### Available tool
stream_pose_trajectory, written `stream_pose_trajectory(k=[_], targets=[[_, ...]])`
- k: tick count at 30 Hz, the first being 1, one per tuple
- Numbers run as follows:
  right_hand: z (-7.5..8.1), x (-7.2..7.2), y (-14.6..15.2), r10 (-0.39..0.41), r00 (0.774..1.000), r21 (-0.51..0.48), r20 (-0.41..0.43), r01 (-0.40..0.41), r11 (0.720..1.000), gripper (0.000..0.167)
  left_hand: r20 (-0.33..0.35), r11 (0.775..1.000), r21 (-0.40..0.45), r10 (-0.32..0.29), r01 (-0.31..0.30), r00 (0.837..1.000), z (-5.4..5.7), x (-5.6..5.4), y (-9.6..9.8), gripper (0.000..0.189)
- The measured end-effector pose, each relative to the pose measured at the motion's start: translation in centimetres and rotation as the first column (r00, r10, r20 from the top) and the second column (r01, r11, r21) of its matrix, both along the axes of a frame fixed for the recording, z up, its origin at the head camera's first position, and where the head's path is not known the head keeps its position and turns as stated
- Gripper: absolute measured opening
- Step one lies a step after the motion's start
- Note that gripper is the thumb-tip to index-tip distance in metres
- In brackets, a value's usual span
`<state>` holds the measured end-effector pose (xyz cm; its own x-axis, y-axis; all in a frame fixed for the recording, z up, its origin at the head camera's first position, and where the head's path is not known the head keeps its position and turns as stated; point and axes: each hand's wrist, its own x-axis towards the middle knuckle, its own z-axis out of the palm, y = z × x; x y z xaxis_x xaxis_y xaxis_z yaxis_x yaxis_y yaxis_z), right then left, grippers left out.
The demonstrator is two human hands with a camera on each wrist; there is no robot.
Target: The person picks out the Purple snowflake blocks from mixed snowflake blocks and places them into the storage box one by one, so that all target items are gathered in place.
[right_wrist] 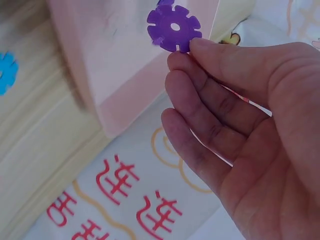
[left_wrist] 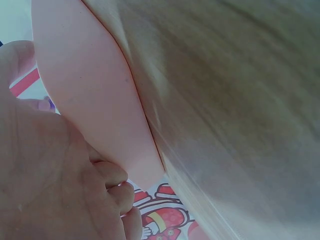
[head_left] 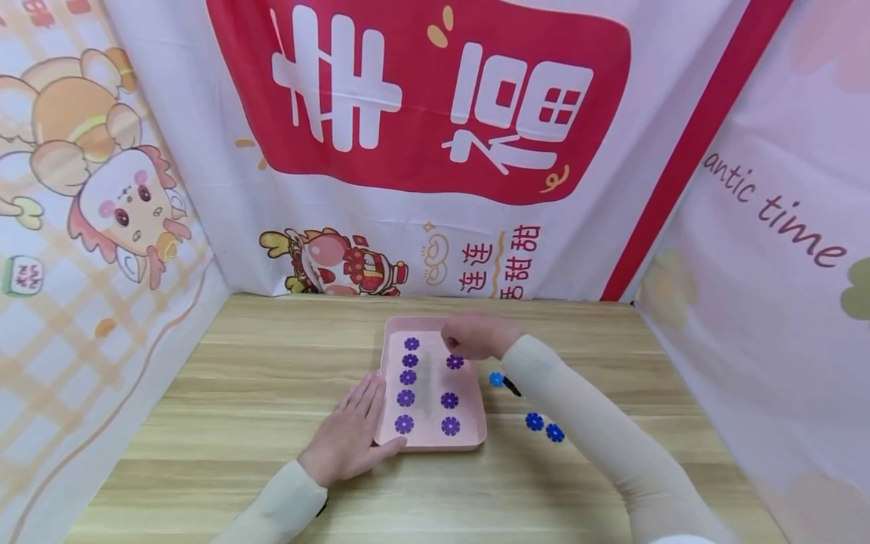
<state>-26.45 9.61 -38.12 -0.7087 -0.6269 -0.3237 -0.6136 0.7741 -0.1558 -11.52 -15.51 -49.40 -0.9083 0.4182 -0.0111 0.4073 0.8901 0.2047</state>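
On the table stands a shallow pink tray with purple notched discs in two columns. The left column holds several, among them one purple disc near its middle. Along the tray's left side lies my left hand, fingers straight against the wall and thumb at the front corner; in the left wrist view this hand touches the tray wall. Over the tray's far right part is my right hand. Its thumb and forefinger pinch a purple notched disc by the edge, as the right wrist view shows.
To the right of the tray lie a light blue disc and two dark blue discs, one beside the other. The right forearm passes close above them. A printed cloth hangs behind the wooden table, with more cloths on both sides.
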Motion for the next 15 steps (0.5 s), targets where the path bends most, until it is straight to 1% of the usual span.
stream_pose_trajectory(k=[3, 7, 12, 15], targets=[[-0.8, -0.1, -1.4, 0.006, 1.0, -0.003, 0.001, -0.006, 1.0, 0.017, -0.01, 1.0, 0.009, 0.0, 0.0, 1.0, -0.1, 0.2, -0.2, 0.102], [-2.1, -0.5, -2.2, -0.022, 1.0, -0.005, 0.003, 0.022, 1.0, 0.018, -0.012, 1.0, 0.027, 0.002, -0.001, 1.0, -0.1, 0.4, -0.4, 0.101], [-3.7, -1.0, -1.9, -0.055, 0.998, -0.042, 0.01, 0.055, 0.998, 0.017, -0.008, 1.0, 0.021, 0.003, -0.003, 1.0, -0.1, 0.2, -0.4, 0.1], [-4.2, -1.3, -1.5, -0.09, 0.995, -0.087, 0.039, 0.093, 0.992, 0.016, -0.015, 1.0, 0.019, -0.003, 0.004, 1.0, 0.0, 0.1, -0.3, 0.1]])
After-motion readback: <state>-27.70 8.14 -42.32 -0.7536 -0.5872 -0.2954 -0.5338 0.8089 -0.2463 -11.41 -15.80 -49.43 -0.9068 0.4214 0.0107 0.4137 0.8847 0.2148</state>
